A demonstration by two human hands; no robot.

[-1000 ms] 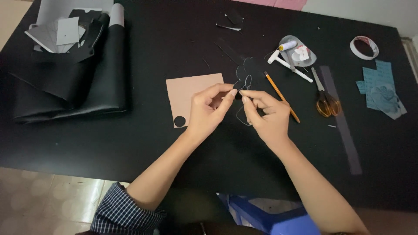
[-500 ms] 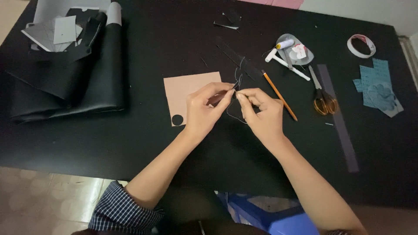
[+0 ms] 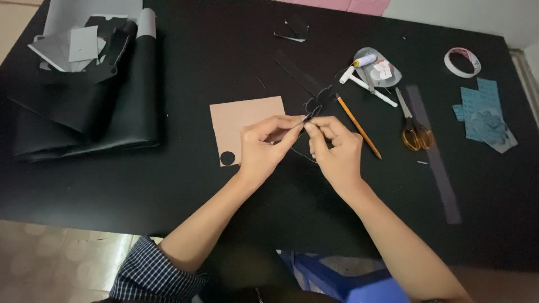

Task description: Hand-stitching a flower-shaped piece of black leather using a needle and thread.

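Observation:
My left hand point(image 3: 264, 147) and my right hand point(image 3: 332, 150) meet fingertip to fingertip over the black table point(image 3: 168, 179). Between them is a small black cut-out piece point(image 3: 315, 105) with rounded lobes. My right thumb and forefinger pinch its lower edge. My left fingertips pinch what looks like a thin needle point(image 3: 306, 117) pointing at the piece. A dark thread point(image 3: 301, 154) loops down below the hands. A tan sheet point(image 3: 242, 115) with a round hole lies under my left hand.
A pencil point(image 3: 359, 128), orange-handled scissors point(image 3: 415, 133) and a long grey strip point(image 3: 437, 165) lie to the right. Behind them are a white spool point(image 3: 365, 60), a tape roll point(image 3: 462, 62) and blue cut pieces point(image 3: 485, 115). Folded black material point(image 3: 84, 112) fills the left.
Both hands stay in the same spot. The fingertips have closed in on each other around the small black piece, and the thread loop has shifted slightly.

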